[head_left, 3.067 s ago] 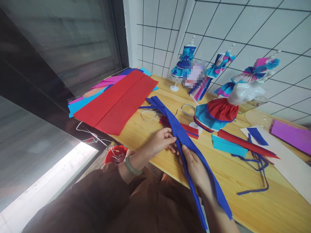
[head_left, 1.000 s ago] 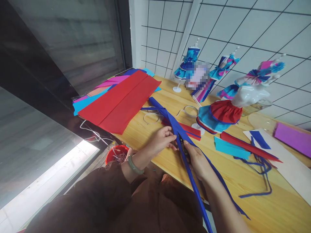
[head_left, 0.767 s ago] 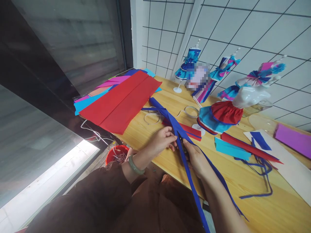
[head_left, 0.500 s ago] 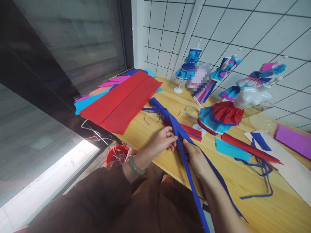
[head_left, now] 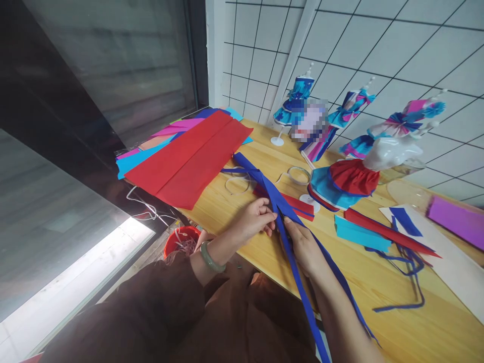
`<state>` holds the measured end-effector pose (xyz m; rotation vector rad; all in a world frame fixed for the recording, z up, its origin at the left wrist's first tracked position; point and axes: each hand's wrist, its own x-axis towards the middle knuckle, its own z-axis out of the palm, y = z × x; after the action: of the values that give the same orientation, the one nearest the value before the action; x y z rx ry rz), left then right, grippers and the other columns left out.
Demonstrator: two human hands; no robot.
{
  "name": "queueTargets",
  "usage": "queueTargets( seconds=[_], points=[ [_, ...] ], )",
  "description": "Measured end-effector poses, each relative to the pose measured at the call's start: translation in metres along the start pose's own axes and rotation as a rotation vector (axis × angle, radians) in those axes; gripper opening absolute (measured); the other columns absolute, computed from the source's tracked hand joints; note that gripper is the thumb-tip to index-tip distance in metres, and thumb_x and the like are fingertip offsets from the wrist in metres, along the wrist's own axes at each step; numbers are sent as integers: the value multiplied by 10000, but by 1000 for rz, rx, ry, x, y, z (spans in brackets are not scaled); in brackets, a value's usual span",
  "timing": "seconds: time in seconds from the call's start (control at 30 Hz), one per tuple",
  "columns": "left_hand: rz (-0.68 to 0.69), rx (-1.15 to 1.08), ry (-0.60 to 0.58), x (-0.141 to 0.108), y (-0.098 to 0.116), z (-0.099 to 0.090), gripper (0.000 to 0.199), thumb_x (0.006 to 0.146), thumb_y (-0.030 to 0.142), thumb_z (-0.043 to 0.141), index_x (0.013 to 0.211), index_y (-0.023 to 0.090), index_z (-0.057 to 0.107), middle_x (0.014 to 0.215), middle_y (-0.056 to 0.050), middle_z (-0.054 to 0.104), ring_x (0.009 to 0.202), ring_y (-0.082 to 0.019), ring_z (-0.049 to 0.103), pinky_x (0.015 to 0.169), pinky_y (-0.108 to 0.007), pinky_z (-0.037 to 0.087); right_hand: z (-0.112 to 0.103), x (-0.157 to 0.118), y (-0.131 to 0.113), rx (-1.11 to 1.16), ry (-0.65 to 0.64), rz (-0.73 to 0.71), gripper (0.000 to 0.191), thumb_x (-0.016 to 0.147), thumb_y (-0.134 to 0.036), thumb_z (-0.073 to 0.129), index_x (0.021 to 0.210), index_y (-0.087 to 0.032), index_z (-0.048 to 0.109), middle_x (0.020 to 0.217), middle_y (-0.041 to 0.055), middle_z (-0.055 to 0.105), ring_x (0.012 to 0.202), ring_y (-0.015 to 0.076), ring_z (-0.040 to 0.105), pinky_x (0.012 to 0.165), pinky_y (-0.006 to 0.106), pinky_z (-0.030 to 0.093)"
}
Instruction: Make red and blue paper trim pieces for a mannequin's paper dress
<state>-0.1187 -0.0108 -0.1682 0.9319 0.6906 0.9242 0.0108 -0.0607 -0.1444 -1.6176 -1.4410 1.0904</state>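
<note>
Left grip [head_left: 260, 219] is pinching the blue strip [head_left: 283, 202] right beside where it splits into two long tails, over the near side of the counter [head_left: 359, 292]. Right grip [head_left: 302, 244] is wrapped around what look like dark scissors [head_left: 280, 214], mostly hidden, right at that split. Big red sheet [head_left: 192, 161] lies up and to the left, btw.

Small dressed mannequins [head_left: 301, 92] before a tiled wall [head_left: 344, 43], purple sheet [head_left: 457, 222], red bin [head_left: 171, 245] with pale scraps [head_left: 186, 246].

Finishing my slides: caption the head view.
Left hand and right hand where a blue sheet splits, dressed mannequins beyond.
</note>
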Motion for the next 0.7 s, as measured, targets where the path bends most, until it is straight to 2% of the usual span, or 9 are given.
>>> queueTargets(
  seconds=[0.2, 0.33, 0.43, 0.53, 0.6, 0.7],
  points=[
    [-10, -34, 29, 2, 0, 0, 294, 697, 256, 681, 899, 150, 496, 658, 34, 515, 536, -78, 532, 421, -163, 432, -1, 3, 10, -34, 33, -27, 440, 869, -509, 377, 593, -204, 533, 450, -26, 466, 511, 163, 477, 554, 276, 395],
    [2, -39, 111, 7, 5, -4, 295, 713, 302, 685, 898, 136, 526, 698, 10, 538, 568, -77, 534, 426, -156, 449, -2, 3, 10, -60, 54, -50, 442, 854, -518, 392, 642, -186, 591, 525, 2, 541, 590, 191, 520, 590, 295, 417],
    [-10, 42, 159, 12, 14, -8, 237, 733, 312, 670, 821, 133, 542, 699, 1, 548, 562, -74, 541, 415, -152, 450, -2, 4, 4, -41, 30, -89, 416, 851, -509, 406, 698, -190, 625, 624, 24, 607, 704, 218, 564, 698, 320, 442],
    [-81, 168, 159, 16, 22, -12, 228, 776, 328, 627, 726, 126, 534, 637, -7, 568, 503, -76, 545, 405, -168, 459, 0, 4, 2, -27, 11, -115, 379, 851, -496, 424, 759, -188, 625, 770, 46, 646, 830, 231, 572, 814, 338, 424],
    [-155, 230, 158, 19, 25, -14, 257, 791, 342, 614, 690, 128, 513, 580, -11, 584, 452, -80, 546, 404, -179, 462, 2, 4, 3, -34, 9, -101, 367, 848, -496, 428, 719, -191, 588, 750, 43, 629, 804, 227, 563, 775, 328, 428],
    [-253, 298, 166, 22, 25, -18, 277, 799, 328, 610, 653, 142, 465, 487, -8, 581, 404, -99, 558, 403, -189, 460, 6, 5, 4, -37, -27, -66, 375, 854, -502, 414, 636, -210, 503, 575, 7, 527, 626, 189, 509, 590, 284, 404]
  ],
)
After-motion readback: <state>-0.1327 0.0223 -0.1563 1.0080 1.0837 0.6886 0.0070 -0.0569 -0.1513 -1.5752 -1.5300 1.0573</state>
